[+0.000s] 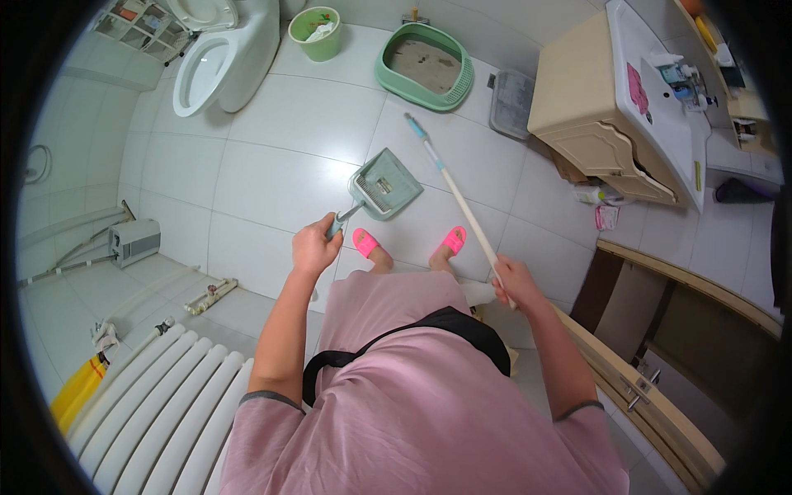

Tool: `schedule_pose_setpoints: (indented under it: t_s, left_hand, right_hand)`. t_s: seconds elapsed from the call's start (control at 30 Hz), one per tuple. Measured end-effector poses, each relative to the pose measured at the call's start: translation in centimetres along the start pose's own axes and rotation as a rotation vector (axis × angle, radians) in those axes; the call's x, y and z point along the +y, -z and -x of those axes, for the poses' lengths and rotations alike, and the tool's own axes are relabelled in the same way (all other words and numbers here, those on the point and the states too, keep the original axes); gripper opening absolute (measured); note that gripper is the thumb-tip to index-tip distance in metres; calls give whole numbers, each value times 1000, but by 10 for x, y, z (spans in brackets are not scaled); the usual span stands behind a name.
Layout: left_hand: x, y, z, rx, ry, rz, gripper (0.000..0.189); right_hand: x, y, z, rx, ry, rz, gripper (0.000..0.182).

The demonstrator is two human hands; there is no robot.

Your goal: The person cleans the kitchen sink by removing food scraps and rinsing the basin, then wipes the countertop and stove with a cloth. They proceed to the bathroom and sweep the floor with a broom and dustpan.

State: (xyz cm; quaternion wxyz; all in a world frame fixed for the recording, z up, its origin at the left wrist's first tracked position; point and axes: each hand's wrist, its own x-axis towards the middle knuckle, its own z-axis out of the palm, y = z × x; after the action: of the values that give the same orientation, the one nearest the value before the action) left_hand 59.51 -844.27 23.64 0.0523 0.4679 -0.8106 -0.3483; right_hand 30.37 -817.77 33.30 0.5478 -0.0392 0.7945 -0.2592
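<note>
My left hand [317,244] grips the upper end of the handle of a grey-green plastic dustpan [402,179], whose pan is toothed along its rear side. The pan is in front of my feet, over the white floor tiles. In my right hand [520,283] is a long-handled cleaning tool [461,198], with a cream pole and light-blue parts toward its far end. That narrow far end points away from me, close to a green cat litter tray [427,65] that holds grey litter. Whether it carries bristles I cannot tell.
A toilet [229,68] and a green waste bin [317,37] stand ahead left. Ahead right are a lidded plastic box [512,102] and a washbasin cabinet [575,117]. A white radiator [167,408] flanks my left, an open door [643,396] my right.
</note>
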Motion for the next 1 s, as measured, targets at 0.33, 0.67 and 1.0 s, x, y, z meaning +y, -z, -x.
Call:
schedule_pose_setpoints:
  t_s: [0.33, 0.67, 1.0]
  left_hand:
    - [-28, 4, -20, 95, 214, 48, 39]
    - [-37, 12, -20, 240, 447, 159, 44]
    - [-20, 8, -65, 247, 486, 180, 44]
  right_hand:
    - [-23, -71, -99, -129, 91, 594, 23]
    - [-135, -67, -43, -44, 207, 674, 28]
    - [-141, -88, -137, -42, 241, 1056, 24]
